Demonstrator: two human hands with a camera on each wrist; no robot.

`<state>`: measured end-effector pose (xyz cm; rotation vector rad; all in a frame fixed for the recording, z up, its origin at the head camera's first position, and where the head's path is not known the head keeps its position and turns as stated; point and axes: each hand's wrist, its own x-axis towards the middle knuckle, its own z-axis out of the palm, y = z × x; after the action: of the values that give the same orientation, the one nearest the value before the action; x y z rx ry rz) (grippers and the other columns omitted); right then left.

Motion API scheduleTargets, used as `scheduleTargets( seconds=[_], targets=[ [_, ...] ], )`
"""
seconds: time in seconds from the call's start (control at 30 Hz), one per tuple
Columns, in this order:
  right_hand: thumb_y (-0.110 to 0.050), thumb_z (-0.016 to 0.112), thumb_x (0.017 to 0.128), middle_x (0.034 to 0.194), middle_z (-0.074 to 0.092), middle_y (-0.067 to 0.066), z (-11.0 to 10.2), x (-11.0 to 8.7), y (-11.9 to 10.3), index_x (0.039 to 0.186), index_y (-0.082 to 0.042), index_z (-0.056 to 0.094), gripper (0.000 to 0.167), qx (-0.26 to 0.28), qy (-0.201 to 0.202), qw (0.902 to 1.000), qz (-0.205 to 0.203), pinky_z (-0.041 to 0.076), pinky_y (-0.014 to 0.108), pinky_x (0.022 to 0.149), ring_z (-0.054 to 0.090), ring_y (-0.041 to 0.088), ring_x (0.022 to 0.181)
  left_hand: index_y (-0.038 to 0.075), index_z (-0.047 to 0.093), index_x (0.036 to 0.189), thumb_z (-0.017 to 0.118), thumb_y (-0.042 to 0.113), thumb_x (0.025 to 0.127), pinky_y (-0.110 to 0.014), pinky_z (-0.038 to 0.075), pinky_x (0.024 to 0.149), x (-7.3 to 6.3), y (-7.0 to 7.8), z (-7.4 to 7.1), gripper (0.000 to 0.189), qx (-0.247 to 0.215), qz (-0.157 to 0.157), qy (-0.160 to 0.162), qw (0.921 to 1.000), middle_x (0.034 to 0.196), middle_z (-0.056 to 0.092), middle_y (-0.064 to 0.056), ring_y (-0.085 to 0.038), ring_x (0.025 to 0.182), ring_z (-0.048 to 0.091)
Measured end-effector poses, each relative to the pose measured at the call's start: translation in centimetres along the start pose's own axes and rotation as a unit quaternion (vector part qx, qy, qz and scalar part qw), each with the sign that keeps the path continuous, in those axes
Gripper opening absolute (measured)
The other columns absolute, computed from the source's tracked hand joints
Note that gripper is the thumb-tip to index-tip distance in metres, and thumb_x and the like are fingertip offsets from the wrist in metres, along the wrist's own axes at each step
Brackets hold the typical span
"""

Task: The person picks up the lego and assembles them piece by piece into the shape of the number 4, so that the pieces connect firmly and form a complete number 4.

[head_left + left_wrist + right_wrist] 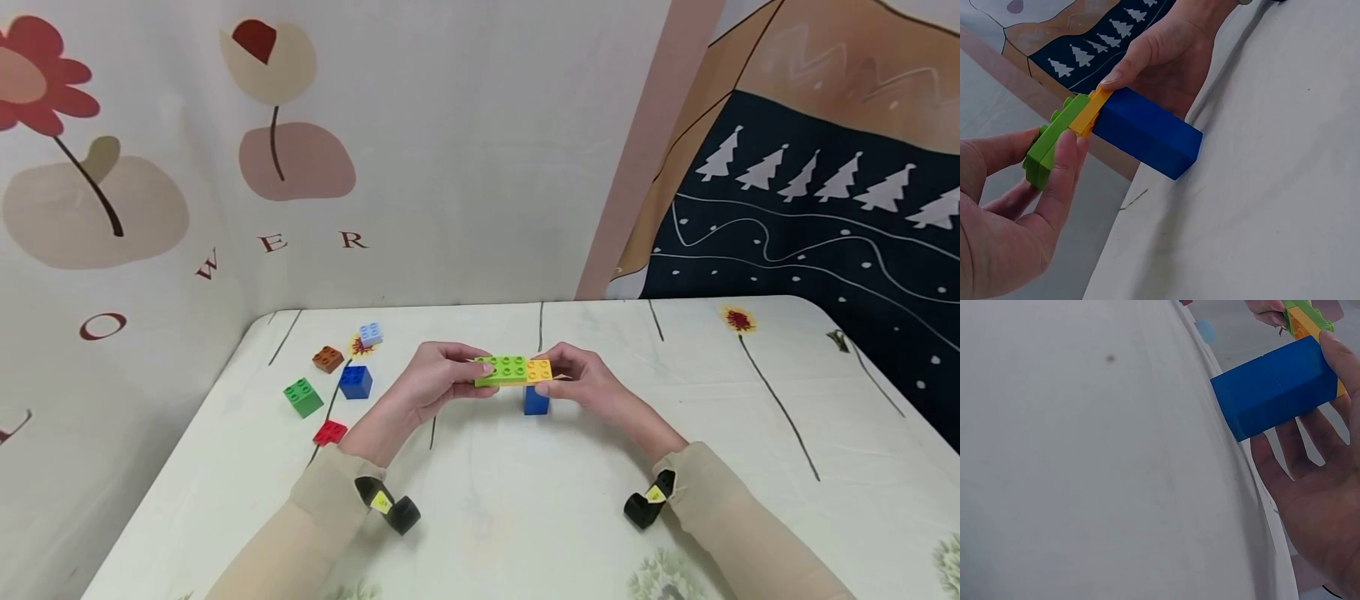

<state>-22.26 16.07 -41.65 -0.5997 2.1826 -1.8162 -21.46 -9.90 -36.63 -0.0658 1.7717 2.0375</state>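
In the head view a lime green toy brick and a yellow brick sit end to end, held above the table. My left hand pinches the lime green brick between thumb and fingers. My right hand grips the yellow brick's end. Below the yellow brick hangs a blue block; a seam in the right wrist view suggests two stacked blue bricks. There the thumb presses by the yellow edge, with the other fingers behind the blue block. How firmly the lime green and yellow parts are joined is hidden.
Left of the hands, loose bricks lie on the white-covered table: light blue, brown, blue, green and red. The red one is close to my left forearm. A printed cloth wall rises behind the table.
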Motion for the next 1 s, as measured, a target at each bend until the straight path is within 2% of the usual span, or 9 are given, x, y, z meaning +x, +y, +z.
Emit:
scheduleTargets(
  seconds=[0.43,0.7,0.77,0.87,1.0],
  targets=[
    [-0.009,0.073,0.094,0.116,0.067,0.014,-0.2,-0.1,0.0,0.12,0.003,0.062,0.031,-0.007,-0.001,1.0,-0.002,0.054,0.026,0.085,0.062,0.028,0.104,-0.01,0.065,0.125,0.071,-0.005,0.092,-0.036,0.062,0.078,0.2,-0.1,0.1,0.034,-0.009,-0.009,0.004,0.9999,0.125,0.063,-0.029,-0.033,0.098,0.072],
    [-0.009,0.073,0.094,0.116,0.067,0.013,-0.1,-0.2,0.0,0.121,0.003,0.062,0.032,-0.008,-0.002,1.0,0.001,0.054,0.026,0.085,0.061,0.028,0.104,-0.008,0.064,0.127,0.071,-0.003,0.093,-0.035,0.061,0.08,-0.1,-0.1,0.2,0.035,-0.004,-0.009,0.001,1.0,0.127,0.062,-0.028,-0.031,0.1,0.072],
    [-0.009,0.073,0.095,0.118,0.066,0.014,-0.1,-0.2,-0.1,0.121,0.002,0.062,0.031,-0.008,-0.003,1.0,0.004,0.054,0.026,0.085,0.061,0.029,0.106,-0.007,0.064,0.127,0.071,-0.002,0.094,-0.036,0.061,0.082,-0.3,0.0,0.1,0.034,0.011,-0.003,-0.003,0.9999,0.127,0.062,-0.026,-0.03,0.101,0.072],
    [-0.01,0.073,0.095,0.12,0.065,0.014,0.0,-0.1,-0.3,0.122,0.0,0.061,0.031,-0.009,-0.005,0.9999,0.01,0.054,0.027,0.086,0.06,0.03,0.108,-0.005,0.064,0.129,0.07,0.003,0.096,-0.037,0.06,0.085,-0.5,0.1,0.0,0.035,0.059,0.015,-0.01,0.9981,0.128,0.062,-0.023,-0.03,0.102,0.072],
    [-0.013,0.073,0.096,0.121,0.065,0.014,0.0,0.0,-0.4,0.124,-0.002,0.061,0.033,-0.013,-0.005,0.9997,0.019,0.054,0.027,0.087,0.06,0.03,0.109,0.001,0.063,0.136,0.072,0.013,0.097,-0.039,0.06,0.087,-0.9,0.1,-0.1,0.041,0.144,0.038,-0.007,0.9888,0.13,0.062,-0.018,-0.028,0.107,0.069]
  ],
)
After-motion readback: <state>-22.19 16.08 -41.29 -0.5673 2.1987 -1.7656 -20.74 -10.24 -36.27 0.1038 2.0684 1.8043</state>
